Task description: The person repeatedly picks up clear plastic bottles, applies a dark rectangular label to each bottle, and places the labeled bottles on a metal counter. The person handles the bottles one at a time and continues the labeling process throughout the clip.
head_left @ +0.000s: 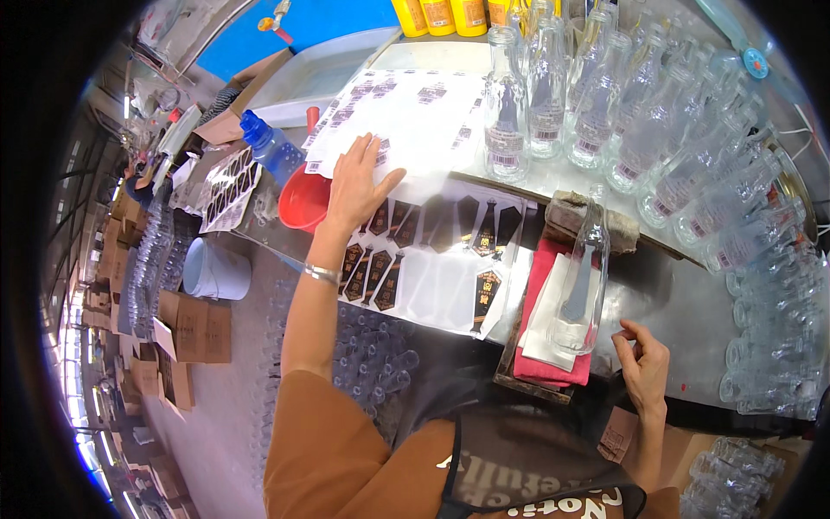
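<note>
My left hand (359, 177) lies with fingers stretched out over the near left part of a white sheet of small printed labels (424, 130). Below it lies a sheet of dark tie-shaped labels (372, 277), several of them peeled off. A clear glass bottle (591, 277) rests on its side on a white cloth pad (538, 333) over a red cloth (553, 374), in a wooden cradle (532, 389). A grey tie-shaped patch shows on the bottle. Just right of its base hovers my right hand (641, 363), empty, fingers loosely bent and apart.
Upright labelled bottles (546, 95) crowd the back right, with more bottles (769, 346) lying along the right edge. A red bowl (304, 201) and a blue drink bottle (270, 147) stand at the left. Cardboard boxes (194, 329) and a white bucket (216, 270) are on the floor.
</note>
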`<act>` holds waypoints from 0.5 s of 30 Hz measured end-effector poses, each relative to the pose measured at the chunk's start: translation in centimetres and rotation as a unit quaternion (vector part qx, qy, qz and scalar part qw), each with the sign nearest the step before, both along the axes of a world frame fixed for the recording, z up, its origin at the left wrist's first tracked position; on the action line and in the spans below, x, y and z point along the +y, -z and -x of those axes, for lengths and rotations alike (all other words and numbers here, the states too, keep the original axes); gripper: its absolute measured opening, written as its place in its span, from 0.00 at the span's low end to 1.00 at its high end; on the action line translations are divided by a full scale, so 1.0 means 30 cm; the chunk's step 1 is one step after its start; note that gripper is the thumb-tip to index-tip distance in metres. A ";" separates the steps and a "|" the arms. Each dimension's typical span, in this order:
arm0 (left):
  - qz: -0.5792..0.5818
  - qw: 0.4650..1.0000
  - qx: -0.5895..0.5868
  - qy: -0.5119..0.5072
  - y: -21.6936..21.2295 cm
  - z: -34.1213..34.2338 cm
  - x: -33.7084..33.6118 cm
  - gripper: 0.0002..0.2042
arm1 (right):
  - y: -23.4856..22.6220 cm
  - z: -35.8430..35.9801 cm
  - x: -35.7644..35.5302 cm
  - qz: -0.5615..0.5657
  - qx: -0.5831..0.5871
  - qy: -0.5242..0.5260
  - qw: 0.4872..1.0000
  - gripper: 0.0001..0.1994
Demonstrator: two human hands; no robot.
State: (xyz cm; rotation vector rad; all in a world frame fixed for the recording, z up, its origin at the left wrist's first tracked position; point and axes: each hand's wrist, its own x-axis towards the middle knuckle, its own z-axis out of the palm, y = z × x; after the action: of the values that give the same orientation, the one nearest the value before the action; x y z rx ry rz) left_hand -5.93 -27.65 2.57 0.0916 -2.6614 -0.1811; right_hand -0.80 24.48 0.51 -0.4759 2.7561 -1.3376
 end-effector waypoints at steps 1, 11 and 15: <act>-0.005 1.000 -0.020 0.003 0.009 -0.007 -0.012 0.38 | -0.010 0.004 -0.011 0.003 0.009 -0.003 1.000 0.14; 0.024 0.996 0.019 0.080 0.099 -0.076 -0.055 0.31 | -0.006 -0.031 0.007 0.017 0.010 -0.011 1.000 0.13; -0.024 0.998 0.055 0.023 0.137 -0.102 -0.074 0.16 | -0.013 -0.042 -0.005 0.054 0.000 -0.026 0.998 0.16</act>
State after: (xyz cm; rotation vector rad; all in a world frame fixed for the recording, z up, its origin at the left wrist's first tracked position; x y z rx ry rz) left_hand -2.86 -29.87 -1.56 0.0358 -2.5513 -0.2582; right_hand 0.47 24.34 0.89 -0.5507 2.6618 -1.4787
